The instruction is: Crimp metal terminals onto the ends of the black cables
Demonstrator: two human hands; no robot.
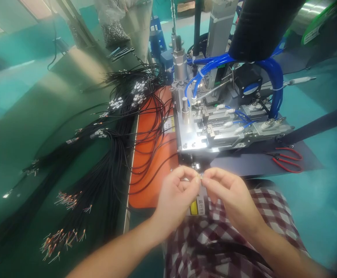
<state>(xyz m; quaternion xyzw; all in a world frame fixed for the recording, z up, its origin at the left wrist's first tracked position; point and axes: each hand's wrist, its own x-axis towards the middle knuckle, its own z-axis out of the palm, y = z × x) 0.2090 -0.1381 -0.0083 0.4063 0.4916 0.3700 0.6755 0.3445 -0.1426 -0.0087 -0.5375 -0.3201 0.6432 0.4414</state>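
My left hand (178,195) and my right hand (229,193) meet in front of the machine (194,139), fingertips almost touching. Both are closed in a pinch. Between the tips shows a tiny light-coloured piece, too small to name. Just beyond the fingers sits a small metal part (196,166) at the machine's front edge. To the left, black cables (153,135) run across the orange plate (148,185); one passes close behind my left hand, and I cannot tell whether it reaches the fingers. A label with a yellow patch (193,207) lies below the hands.
Bundles of black cable (107,170) with bare wire ends (60,243) and metal connectors (138,92) cover the green table (55,154). Red-handled scissors (288,159) lie on the grey surface at right. Blue air hoses (276,85) arch over the machine. A bag of small parts (113,33) stands behind.
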